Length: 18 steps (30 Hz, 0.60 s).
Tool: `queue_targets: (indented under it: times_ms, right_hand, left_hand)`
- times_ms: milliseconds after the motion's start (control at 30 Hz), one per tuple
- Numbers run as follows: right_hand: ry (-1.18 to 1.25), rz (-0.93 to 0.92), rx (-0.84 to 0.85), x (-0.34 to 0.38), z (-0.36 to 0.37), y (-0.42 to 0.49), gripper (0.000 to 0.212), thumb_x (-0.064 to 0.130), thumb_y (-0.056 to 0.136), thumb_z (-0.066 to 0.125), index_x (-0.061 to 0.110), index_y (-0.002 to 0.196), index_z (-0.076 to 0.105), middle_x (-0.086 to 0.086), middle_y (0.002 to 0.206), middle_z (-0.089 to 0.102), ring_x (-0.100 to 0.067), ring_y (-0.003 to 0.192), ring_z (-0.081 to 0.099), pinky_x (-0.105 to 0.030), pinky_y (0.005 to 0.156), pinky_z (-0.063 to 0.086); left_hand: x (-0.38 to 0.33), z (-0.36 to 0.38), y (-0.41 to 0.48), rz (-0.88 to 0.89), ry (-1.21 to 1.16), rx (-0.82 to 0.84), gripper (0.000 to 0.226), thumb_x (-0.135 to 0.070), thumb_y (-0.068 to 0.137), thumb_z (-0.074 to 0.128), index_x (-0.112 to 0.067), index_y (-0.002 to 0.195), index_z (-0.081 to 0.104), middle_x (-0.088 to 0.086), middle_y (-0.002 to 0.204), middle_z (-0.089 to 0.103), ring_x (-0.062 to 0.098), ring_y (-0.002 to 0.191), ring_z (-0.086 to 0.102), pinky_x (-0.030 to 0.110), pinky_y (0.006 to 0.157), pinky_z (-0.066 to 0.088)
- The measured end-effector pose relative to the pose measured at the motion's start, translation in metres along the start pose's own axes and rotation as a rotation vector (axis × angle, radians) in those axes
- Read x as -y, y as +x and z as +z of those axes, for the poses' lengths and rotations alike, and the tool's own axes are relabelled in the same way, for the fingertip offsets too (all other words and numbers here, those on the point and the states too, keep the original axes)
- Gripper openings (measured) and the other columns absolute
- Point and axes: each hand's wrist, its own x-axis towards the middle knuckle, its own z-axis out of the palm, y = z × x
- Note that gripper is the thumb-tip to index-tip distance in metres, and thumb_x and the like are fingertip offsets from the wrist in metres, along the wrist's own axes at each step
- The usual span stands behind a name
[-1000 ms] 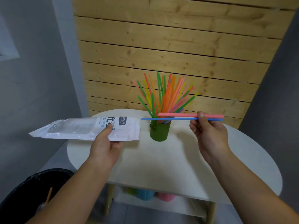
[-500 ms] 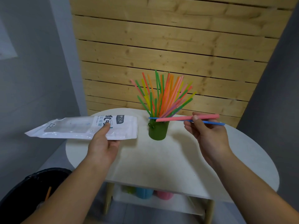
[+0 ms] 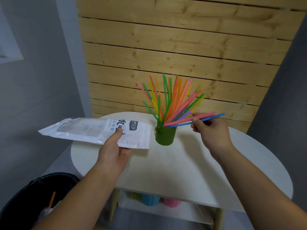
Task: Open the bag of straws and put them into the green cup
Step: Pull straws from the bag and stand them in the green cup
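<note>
Closest to me, below and to the left of my left hand (image 3: 114,151), sits a dark bin (image 3: 21,200) with an orange straw lying in it. My left hand pinches a white plastic bag (image 3: 93,130), thumb on top and fingers underneath. The bag lies flat. Its long axis runs sideways, and most of it juts out to the left of that hand, past the edge of the white table (image 3: 182,163). I judge it thin, limp and slippery, so it is best gripped near one end, as I have it.

My right hand (image 3: 211,131), across the table from the left, pinches a pink straw (image 3: 204,115) and a blue straw (image 3: 214,117) between thumb and fingers, roughly midway along. They lie almost level. The loose ends poke up and to the right past the hand. The leading tips slant down and left, meeting the rim of the green cup (image 3: 165,135) between my hands. I judge them featherlight, smooth and easily kinked, so a gentle hold is wise.

A fan of coloured straws (image 3: 172,100) stands in the cup, splaying upward. Beyond is a wooden plank wall (image 3: 166,47).
</note>
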Motion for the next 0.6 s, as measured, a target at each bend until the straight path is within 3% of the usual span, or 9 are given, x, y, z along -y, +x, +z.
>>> queue_targets:
  times_ms: [233, 367, 467, 600]
  right_hand:
    - [-0.084, 0.013, 0.052, -0.008, 0.025, 0.014, 0.007, 0.015, 0.091, 0.07, 0.012, 0.086, 0.071, -0.01, 0.077, 0.072, -0.028, 0.077, 0.071, -0.049, 0.084, 0.059]
    - [-0.146, -0.021, 0.037, -0.016, 0.037, 0.019, 0.009, 0.015, 0.09, 0.07, 0.008, 0.084, 0.07, -0.013, 0.076, 0.072, -0.025, 0.072, 0.071, -0.049, 0.081, 0.06]
    - [-0.191, -0.047, -0.004, -0.023, 0.043, 0.025, 0.013, 0.021, 0.089, 0.071, 0.01, 0.086, 0.066, -0.017, 0.078, 0.072, -0.032, 0.076, 0.071, -0.054, 0.077, 0.059]
    - [-0.285, -0.081, 0.037, -0.031, 0.048, 0.027, 0.015, 0.026, 0.091, 0.069, 0.012, 0.087, 0.066, -0.014, 0.079, 0.071, -0.03, 0.076, 0.069, -0.05, 0.074, 0.059]
  left_hand:
    - [0.001, -0.005, 0.0, 0.01, 0.033, 0.045, 0.044, -0.006, 0.1, 0.066, -0.019, 0.142, 0.062, 0.005, 0.122, 0.079, 0.021, 0.102, 0.079, 0.038, 0.069, 0.068]
    - [0.0, -0.006, -0.001, 0.004, 0.067, 0.097, 0.042, -0.007, 0.099, 0.066, -0.019, 0.14, 0.063, 0.006, 0.122, 0.079, 0.021, 0.105, 0.079, 0.041, 0.081, 0.067]
    - [0.0, -0.007, -0.001, 0.003, 0.1, 0.124, 0.042, -0.005, 0.098, 0.066, -0.019, 0.138, 0.065, 0.007, 0.125, 0.078, 0.023, 0.111, 0.076, 0.041, 0.089, 0.064]
    - [-0.002, -0.008, -0.001, -0.012, 0.103, 0.128, 0.044, -0.001, 0.096, 0.067, -0.017, 0.138, 0.065, 0.008, 0.123, 0.079, 0.021, 0.103, 0.079, 0.038, 0.079, 0.067]
